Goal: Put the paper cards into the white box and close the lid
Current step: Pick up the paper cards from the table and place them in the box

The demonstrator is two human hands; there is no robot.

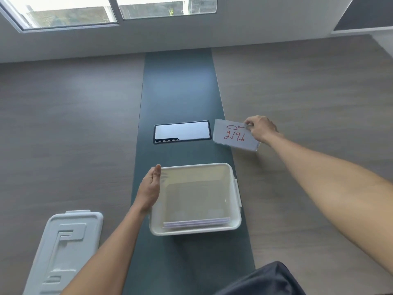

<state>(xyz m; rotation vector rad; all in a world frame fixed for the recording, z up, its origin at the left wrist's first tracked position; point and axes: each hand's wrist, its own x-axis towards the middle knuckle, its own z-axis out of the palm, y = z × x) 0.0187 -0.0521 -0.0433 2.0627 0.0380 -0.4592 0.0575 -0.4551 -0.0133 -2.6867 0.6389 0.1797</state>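
The white box [232, 209] stands open on the dark centre strip of the table, with several paper cards [196, 222] lying flat inside near its front wall. My left hand [150, 189] rests flat against the box's left wall, fingers together, holding nothing. Beyond the box to the right, my right hand [260, 128] pinches a white paper card [232, 135] with red writing at its far right corner, above the table. The white lid [63, 252] lies on the table at the lower left, apart from the box.
A black-framed cable hatch [182, 132] is set into the dark strip [180, 86] behind the box. Wood-grain tabletop [74, 135] spreads to both sides. A wall with windows [63, 11] rises behind the table. Dark clothing [265, 282] shows at the bottom edge.
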